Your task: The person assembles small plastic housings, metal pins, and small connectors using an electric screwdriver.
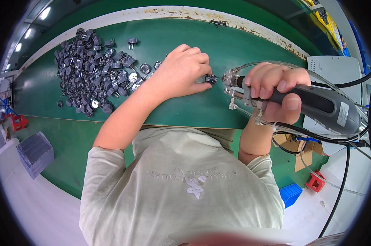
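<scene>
My left hand (186, 70) pinches a small dark round part (211, 79) between thumb and fingers, its face turned toward the right. Wrapped around a grey and black electric screwdriver (323, 104) is my right hand (279, 84). The tool lies nearly level, and its metal head (230, 80) points left at the part, with a small gap between them. Thin clear hoses run to the head. To the left of my left hand, a large heap of similar dark round parts (91, 67) covers the table, some showing metal prongs.
The green tabletop (165, 112) has a worn white rim (173, 13) at its far side. At the right stands a light grey machine (335, 71) with black cables. On the floor are a cardboard box (306, 153), a blue crate (290, 194) and a red stool (315, 181).
</scene>
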`<state>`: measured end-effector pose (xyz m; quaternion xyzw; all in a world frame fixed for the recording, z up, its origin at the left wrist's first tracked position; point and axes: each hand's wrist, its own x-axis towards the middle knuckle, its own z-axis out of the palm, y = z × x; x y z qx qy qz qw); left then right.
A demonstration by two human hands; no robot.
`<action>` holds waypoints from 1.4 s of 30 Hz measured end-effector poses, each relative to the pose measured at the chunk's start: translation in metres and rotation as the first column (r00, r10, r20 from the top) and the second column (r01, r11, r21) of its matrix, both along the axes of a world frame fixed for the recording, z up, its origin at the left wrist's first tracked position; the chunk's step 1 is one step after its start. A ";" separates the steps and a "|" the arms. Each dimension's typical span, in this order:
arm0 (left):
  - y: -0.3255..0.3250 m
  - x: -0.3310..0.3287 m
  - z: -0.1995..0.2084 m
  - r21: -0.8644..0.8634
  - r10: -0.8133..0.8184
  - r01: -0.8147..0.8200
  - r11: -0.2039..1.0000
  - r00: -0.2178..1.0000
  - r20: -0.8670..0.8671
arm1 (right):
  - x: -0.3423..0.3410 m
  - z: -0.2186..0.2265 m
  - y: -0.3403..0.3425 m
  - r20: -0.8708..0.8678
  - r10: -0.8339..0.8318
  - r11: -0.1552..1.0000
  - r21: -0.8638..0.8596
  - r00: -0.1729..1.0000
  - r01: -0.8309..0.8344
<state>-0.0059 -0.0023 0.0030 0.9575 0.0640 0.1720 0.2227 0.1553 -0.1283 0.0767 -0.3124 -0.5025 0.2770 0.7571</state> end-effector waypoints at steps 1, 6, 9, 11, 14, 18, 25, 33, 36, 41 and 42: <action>0.000 0.000 0.000 -0.003 -0.003 0.003 1.000 1.000 0.002 | 0.000 -0.001 0.000 -0.004 0.000 1.000 0.000 1.000 0.000; 0.000 0.001 -0.001 -0.006 -0.006 0.006 1.000 1.000 -0.008 | 0.000 -0.003 0.001 -0.006 0.016 1.000 -0.003 1.000 -0.016; 0.000 0.000 -0.001 0.005 0.000 0.000 1.000 1.000 -0.008 | 0.008 -0.008 0.001 0.056 0.058 0.998 0.007 0.997 -0.059; 0.000 0.000 -0.001 0.001 -0.005 0.005 1.000 1.000 -0.002 | 0.006 -0.008 0.002 0.120 0.095 0.995 0.013 0.988 -0.097; 0.000 0.000 -0.002 -0.002 -0.009 0.009 1.000 1.000 0.002 | -0.003 -0.006 0.004 -0.011 0.006 1.000 -0.011 1.000 -0.006; 0.001 0.001 -0.004 -0.012 -0.004 0.004 1.000 1.000 0.001 | -0.004 -0.008 0.010 0.031 0.027 1.000 0.013 0.999 -0.027; 0.002 0.003 -0.006 -0.047 -0.044 0.045 0.998 0.999 0.021 | -0.012 -0.009 0.015 0.204 -0.029 0.998 -0.050 0.979 0.040; 0.003 -0.002 -0.008 -0.033 -0.020 0.020 0.999 1.000 0.014 | -0.002 0.003 0.003 0.075 0.076 0.996 0.043 0.994 -0.080; 0.002 0.000 -0.003 -0.033 -0.009 0.009 0.999 1.000 0.006 | 0.007 0.020 -0.016 0.184 0.037 0.997 0.060 0.982 -0.049; 0.002 0.000 -0.004 -0.055 -0.037 0.039 0.998 0.999 0.021 | -0.002 0.008 -0.007 0.059 0.067 0.997 0.033 0.996 -0.069; 0.002 -0.001 -0.004 -0.059 -0.035 0.036 0.998 0.999 0.016 | -0.005 0.005 -0.004 0.042 0.045 0.999 0.015 0.998 -0.046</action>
